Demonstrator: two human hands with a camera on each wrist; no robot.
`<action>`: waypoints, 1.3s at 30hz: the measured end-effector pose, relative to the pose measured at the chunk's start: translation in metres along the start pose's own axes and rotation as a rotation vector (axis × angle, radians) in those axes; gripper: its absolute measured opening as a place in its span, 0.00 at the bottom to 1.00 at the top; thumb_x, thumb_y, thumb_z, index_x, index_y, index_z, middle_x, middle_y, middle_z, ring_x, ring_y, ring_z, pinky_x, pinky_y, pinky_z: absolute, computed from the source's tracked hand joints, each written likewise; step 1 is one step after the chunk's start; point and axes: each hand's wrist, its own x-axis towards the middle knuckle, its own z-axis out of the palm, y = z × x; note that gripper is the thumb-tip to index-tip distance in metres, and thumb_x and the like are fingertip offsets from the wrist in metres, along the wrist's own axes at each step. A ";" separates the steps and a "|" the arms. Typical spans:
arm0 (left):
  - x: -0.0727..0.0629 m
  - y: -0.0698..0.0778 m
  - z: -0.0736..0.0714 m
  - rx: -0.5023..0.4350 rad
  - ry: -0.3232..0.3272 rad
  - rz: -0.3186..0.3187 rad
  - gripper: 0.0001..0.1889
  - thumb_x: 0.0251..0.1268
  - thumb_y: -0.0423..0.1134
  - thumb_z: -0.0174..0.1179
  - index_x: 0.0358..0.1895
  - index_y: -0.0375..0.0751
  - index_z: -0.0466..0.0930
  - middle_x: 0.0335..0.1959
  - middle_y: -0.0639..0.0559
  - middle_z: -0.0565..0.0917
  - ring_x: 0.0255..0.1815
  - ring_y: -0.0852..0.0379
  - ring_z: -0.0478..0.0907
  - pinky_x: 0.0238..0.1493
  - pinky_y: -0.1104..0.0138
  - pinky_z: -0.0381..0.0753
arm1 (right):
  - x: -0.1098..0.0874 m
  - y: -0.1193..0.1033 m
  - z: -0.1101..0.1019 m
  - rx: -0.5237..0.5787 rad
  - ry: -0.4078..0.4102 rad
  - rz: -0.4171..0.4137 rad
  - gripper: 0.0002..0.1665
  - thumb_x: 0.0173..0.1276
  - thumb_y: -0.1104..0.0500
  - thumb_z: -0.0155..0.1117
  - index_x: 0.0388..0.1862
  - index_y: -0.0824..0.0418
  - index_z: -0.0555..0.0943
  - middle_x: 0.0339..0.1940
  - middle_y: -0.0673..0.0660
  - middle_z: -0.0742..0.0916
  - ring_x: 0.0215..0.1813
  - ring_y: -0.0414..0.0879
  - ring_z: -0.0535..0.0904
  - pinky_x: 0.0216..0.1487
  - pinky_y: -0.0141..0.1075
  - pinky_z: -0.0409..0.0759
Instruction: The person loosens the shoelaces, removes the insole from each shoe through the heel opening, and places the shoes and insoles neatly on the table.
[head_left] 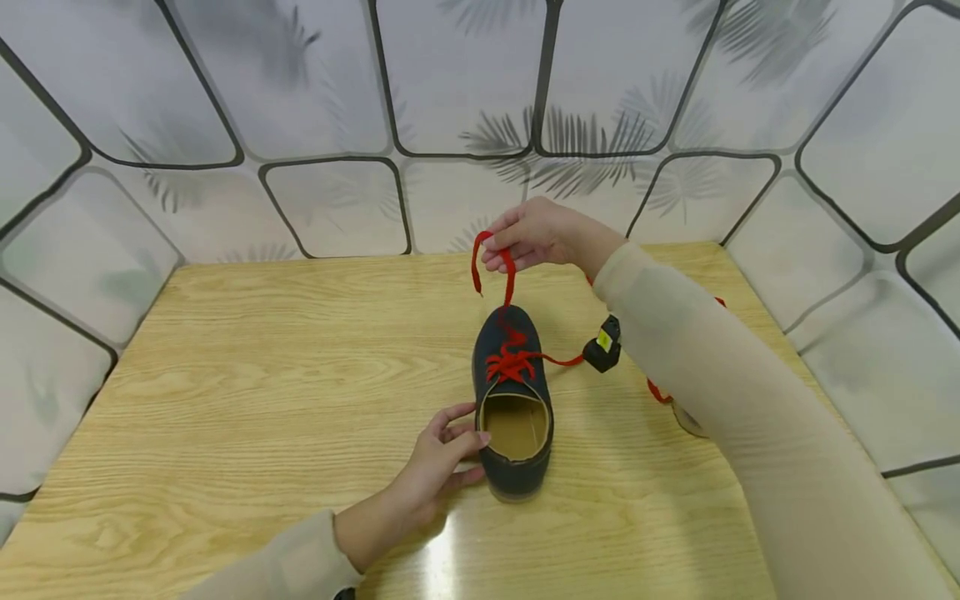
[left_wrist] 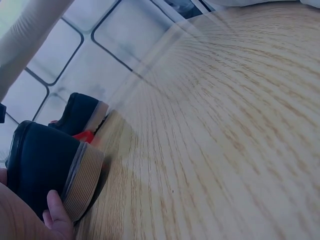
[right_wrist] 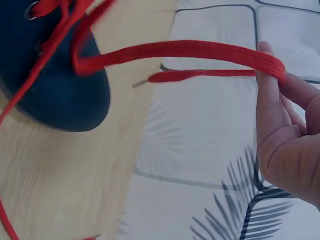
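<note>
A dark navy shoe (head_left: 513, 471) with red laces stands on the table, toe pointing away. My left hand (head_left: 442, 458) grips the left side of its heel, the thumb over the collar and the fingers along the outer wall. In the left wrist view, the shoe's ribbed tan sole (left_wrist: 86, 182) shows beside a fingertip. Beyond the toe, my right hand (head_left: 536, 236) pinches a red shoelace (right_wrist: 175, 49) between thumb and fingers, raised above the table. Its tipped end dangles free past the fingers. The other lace end stretches right across the table.
A small black device (head_left: 603, 344) with a yellow label shows beside the right sleeve. A second navy shoe (left_wrist: 79, 114) stands farther right, mostly hidden by my right arm in the head view. Patterned panels (head_left: 465, 108) rise behind the wooden table (head_left: 262, 375).
</note>
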 end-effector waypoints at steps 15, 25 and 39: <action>0.001 0.001 -0.001 0.003 0.007 -0.010 0.30 0.58 0.36 0.59 0.65 0.42 0.62 0.53 0.45 0.75 0.40 0.58 0.76 0.40 0.64 0.80 | 0.012 0.010 0.022 0.103 0.118 -0.016 0.10 0.65 0.66 0.61 0.45 0.67 0.77 0.26 0.57 0.86 0.28 0.45 0.85 0.42 0.40 0.84; 0.002 0.000 0.000 0.003 0.021 -0.013 0.30 0.57 0.36 0.59 0.65 0.42 0.63 0.52 0.45 0.75 0.39 0.59 0.75 0.38 0.66 0.80 | 0.015 0.030 0.026 -0.016 0.057 -0.025 0.24 0.70 0.57 0.57 0.60 0.70 0.71 0.55 0.67 0.81 0.57 0.58 0.78 0.58 0.45 0.76; 0.002 0.001 0.001 -0.007 0.018 -0.017 0.30 0.57 0.36 0.59 0.65 0.42 0.63 0.52 0.46 0.75 0.39 0.59 0.75 0.38 0.65 0.80 | 0.013 0.047 0.021 0.003 -0.010 0.082 0.24 0.71 0.56 0.56 0.60 0.68 0.71 0.56 0.70 0.80 0.33 0.44 0.84 0.40 0.35 0.83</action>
